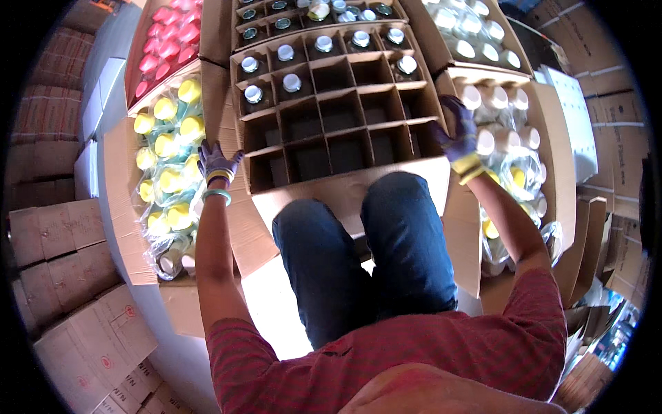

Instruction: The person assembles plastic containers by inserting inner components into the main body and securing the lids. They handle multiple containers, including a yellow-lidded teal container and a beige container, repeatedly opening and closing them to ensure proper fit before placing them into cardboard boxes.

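In front of my knees stands an open brown carton with cardboard dividers. White-capped bottles fill its far row and part of the rows behind the near ones; the nearest cells hold none. My left hand, in a purple glove with a yellow cuff, rests with fingers spread at the carton's left flap. At the right rim is my right hand, gloved alike, its thumb over the edge and its fingers apart along the outside. Neither hand holds a bottle.
Yellow-capped bottles in clear plastic fill a carton on the left; pale-capped bottles fill one on the right. Beyond are cartons of red bottles, white-topped bottles and more divided bottles. Stacked boxes line the left.
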The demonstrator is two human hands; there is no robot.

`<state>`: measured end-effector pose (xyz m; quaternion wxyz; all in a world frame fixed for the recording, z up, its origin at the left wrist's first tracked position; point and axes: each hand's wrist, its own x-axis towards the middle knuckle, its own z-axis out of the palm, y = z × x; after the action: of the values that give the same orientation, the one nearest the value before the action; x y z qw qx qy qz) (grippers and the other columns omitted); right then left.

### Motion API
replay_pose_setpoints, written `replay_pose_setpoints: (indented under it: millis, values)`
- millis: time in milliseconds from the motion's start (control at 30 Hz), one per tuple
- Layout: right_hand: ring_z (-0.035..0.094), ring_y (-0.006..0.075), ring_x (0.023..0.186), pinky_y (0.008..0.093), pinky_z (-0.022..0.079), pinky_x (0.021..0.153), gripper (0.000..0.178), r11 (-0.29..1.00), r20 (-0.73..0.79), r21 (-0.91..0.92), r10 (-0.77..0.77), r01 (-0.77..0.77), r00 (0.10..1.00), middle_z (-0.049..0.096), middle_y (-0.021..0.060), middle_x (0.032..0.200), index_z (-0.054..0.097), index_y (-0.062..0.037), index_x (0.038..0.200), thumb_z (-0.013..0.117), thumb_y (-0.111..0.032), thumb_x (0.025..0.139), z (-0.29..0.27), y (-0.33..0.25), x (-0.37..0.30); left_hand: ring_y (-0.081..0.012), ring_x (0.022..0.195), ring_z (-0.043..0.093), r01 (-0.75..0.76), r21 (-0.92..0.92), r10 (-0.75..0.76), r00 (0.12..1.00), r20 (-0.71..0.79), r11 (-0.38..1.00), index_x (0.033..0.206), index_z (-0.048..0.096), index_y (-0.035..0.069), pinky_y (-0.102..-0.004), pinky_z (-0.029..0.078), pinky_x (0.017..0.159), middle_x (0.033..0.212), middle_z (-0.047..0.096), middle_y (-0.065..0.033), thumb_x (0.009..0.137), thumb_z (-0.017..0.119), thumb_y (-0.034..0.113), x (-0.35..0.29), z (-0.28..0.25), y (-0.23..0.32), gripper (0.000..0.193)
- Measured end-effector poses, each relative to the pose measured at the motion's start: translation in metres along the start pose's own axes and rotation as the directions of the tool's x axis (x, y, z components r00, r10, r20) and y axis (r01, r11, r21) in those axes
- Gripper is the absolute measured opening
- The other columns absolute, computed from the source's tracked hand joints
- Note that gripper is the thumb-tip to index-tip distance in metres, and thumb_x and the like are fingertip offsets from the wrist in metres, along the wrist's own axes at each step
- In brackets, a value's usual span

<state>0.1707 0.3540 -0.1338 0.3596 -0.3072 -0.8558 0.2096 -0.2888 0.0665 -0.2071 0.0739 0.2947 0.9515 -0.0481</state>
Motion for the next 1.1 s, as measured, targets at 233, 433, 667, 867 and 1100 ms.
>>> replay_pose_setpoints:
  millis: [233, 433, 667, 867, 1100]
  values:
    - [0.043, 0.0329, 0.130, 0.0437, 0.036, 0.108, 0.065, 0.952, 0.182, -0.300, 0.123, -0.064, 0.976, 0.053, 0.0161, 0.132, 0.050, -0.0094, 0.132, 0.074, -0.039, 0.079, 0.211, 0.040, 0.190, -0.0418, 0.110, 0.051, -0.282, -0.302, 0.201, 0.941, -0.273, 0.911, 0.116, 0.057, 0.007, -0.0468, 0.045, 0.094, 0.119, 0.052, -0.0229, 0.080, 0.068, 0.022, 0.020, 0.041, -0.043, 0.041]
    - [0.035, 0.0393, 0.134, 0.0467, 0.032, 0.109, 0.123, 0.784, 0.163, -0.608, 0.280, -0.127, 0.946, 0.035, 0.0232, 0.146, 0.013, -0.0057, 0.151, 0.083, -0.052, 0.061, 0.333, 0.163, 0.324, -0.0419, 0.104, 0.054, -0.314, -0.338, 0.216, 0.930, -0.298, 0.887, 0.111, 0.058, 0.007, -0.0470, 0.048, 0.088, 0.113, 0.053, -0.0223, 0.079, 0.067, 0.018, 0.028, 0.034, -0.033, 0.035]
    - [0.048, 0.0340, 0.124, 0.0434, 0.043, 0.099, 0.137, 0.845, 0.159, -0.476, 0.355, -0.244, 0.921, 0.047, 0.0186, 0.137, 0.009, -0.0028, 0.149, 0.088, -0.052, 0.049, 0.379, 0.133, 0.360, -0.0444, 0.107, 0.053, -0.262, -0.349, 0.193, 0.956, -0.219, 0.900, 0.111, 0.059, 0.006, -0.0480, 0.048, 0.089, 0.119, 0.050, -0.0254, 0.080, 0.069, 0.020, 0.027, 0.030, -0.042, 0.036]
    - [0.056, 0.0281, 0.114, 0.0428, 0.046, 0.096, 0.117, 0.909, 0.133, -0.259, 0.368, -0.326, 0.920, 0.056, 0.0136, 0.127, 0.014, -0.0076, 0.148, 0.082, -0.048, 0.062, 0.388, 0.130, 0.362, -0.0450, 0.106, 0.053, -0.280, -0.338, 0.206, 0.949, -0.238, 0.898, 0.111, 0.059, 0.006, -0.0486, 0.048, 0.088, 0.117, 0.051, -0.0261, 0.080, 0.068, 0.021, 0.027, 0.032, -0.042, 0.035]
    - [0.059, 0.0203, 0.112, 0.0260, 0.051, 0.088, 0.079, 0.165, 0.687, 0.725, -0.108, -0.669, 0.718, 0.061, 0.0061, 0.123, 0.027, -0.0071, 0.147, 0.072, -0.028, 0.086, 0.271, 0.002, 0.278, -0.0442, 0.105, 0.053, -0.321, -0.343, 0.229, 0.932, -0.281, 0.883, 0.111, 0.060, 0.006, -0.0483, 0.048, 0.088, 0.114, 0.053, -0.0257, 0.078, 0.069, 0.018, 0.024, 0.036, -0.042, 0.036]
